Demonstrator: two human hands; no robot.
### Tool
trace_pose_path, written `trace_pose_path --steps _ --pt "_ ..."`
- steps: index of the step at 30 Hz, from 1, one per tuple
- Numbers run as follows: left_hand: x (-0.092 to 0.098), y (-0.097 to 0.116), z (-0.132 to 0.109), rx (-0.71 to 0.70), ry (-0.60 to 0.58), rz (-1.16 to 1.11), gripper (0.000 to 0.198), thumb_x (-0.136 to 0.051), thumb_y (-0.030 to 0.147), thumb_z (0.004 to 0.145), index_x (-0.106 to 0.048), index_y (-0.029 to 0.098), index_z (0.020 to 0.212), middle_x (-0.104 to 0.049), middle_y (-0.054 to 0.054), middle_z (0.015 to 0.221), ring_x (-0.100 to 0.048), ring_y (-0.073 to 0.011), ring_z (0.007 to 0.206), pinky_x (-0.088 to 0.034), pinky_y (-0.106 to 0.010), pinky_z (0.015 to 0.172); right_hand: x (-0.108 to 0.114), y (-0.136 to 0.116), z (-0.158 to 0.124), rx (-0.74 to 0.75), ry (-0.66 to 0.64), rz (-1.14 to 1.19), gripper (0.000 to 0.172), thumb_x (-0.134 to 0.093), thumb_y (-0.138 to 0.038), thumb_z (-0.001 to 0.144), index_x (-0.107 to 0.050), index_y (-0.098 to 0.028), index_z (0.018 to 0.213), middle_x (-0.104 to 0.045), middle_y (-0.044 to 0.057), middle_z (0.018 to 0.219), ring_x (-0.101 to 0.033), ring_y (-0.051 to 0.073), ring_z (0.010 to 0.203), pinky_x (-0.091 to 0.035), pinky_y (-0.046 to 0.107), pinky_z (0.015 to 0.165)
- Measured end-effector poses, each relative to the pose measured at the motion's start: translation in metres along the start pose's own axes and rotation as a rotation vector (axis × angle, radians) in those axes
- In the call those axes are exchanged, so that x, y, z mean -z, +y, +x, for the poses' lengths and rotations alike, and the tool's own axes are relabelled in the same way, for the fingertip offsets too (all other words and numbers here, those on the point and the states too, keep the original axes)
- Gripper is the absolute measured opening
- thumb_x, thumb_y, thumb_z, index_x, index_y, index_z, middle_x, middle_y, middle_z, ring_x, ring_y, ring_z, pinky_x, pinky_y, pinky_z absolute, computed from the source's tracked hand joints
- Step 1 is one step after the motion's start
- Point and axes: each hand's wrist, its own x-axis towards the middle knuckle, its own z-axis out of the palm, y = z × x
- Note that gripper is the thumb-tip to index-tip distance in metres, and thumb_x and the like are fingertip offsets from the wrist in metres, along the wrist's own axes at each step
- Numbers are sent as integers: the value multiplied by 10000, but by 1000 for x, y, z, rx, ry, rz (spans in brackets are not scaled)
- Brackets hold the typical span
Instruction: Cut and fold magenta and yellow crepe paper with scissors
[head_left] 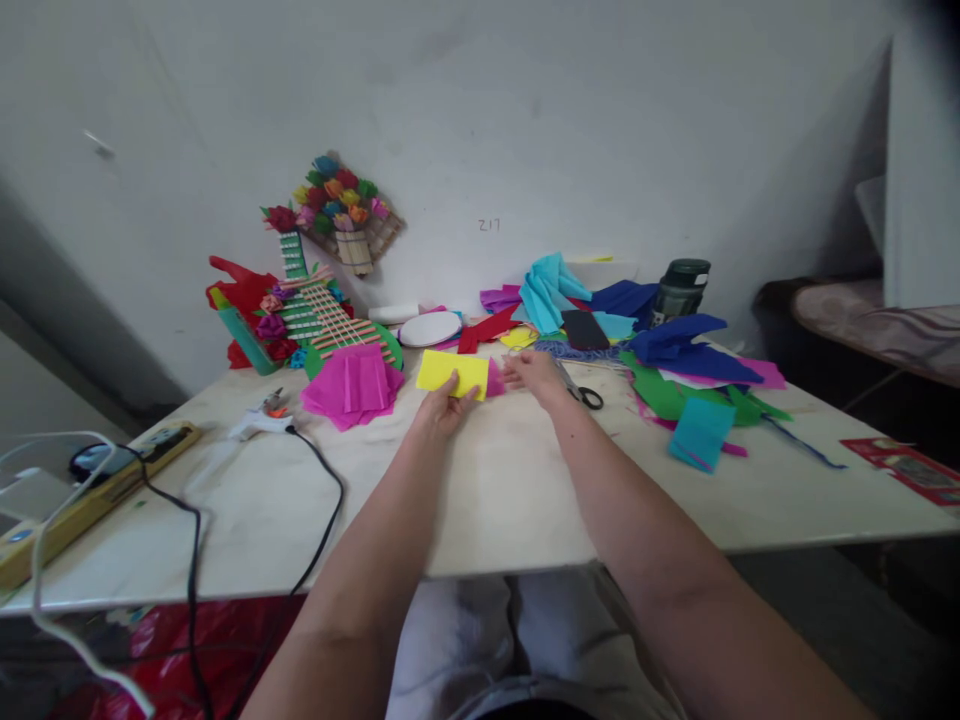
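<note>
A yellow rectangle of paper (442, 371) is gripped in my left hand (448, 405), with the thumb lying on top of it. Just past its right edge shows a piece of pink paper (495, 379), partly covered. My right hand (531, 372) hovers close to that pink piece, its fingers loosely bent and apart, with nothing visible in them. Beside my right wrist lies a pair of scissors (590, 398) with black handles, its blades partly hidden by the wrist.
Left of my hands lie a stack of magenta paper (352, 387), a glue gun (264, 418) with its black cord, and a power strip (135, 470). Behind are a paper-flower guitar (322, 320), a white disc (430, 328), a phone (585, 329) and a dark jar (681, 288). Coloured paper (682, 350) spreads on the right.
</note>
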Motion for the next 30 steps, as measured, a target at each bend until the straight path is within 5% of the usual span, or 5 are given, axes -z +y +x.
trace_pose_path --steps 4,7,12,19,30 --pt "1 4 1 -11 53 -50 101 -542 57 771 -575 129 833 -657 -30 793 -645 -137 689 -571 -317 649 35 -6 -1 -11 307 -795 182 -541 -260 770 -639 -135 858 -639 156 974 -589 258 984 -464 347 799" --pt "3 5 4 -5 86 -81 115 -567 61 754 -583 142 834 -651 -24 806 -644 -137 713 -570 -320 662 60 -4 -3 -214 308 -1020 265 -558 -225 729 -641 -132 964 -612 186 1044 -571 276 1010 -457 361 790" --pt "8 7 8 21 70 -116 94 -584 88 749 -581 135 831 -652 -40 807 -646 -151 730 -570 -324 659 78 2 -4 -371 124 -1137 393 -608 -279 673 -623 -148 1043 -597 172 1089 -565 285 1008 -466 361 745" --pt "11 9 10 -51 54 -172 136 -564 87 763 -563 150 884 -659 -46 815 -649 -182 788 -544 -403 729 73 -3 -2 -356 -28 -1240 415 -638 -383 638 -643 -150 982 -619 165 1037 -581 289 969 -468 362 728" --pt "9 21 5 -158 108 -312 144 -537 134 797 -560 192 927 -666 -28 829 -650 -152 770 -540 -366 752 75 1 1 -419 -207 -1132 240 -687 -309 602 -635 -136 759 -654 74 616 -631 190 568 -473 290 556"
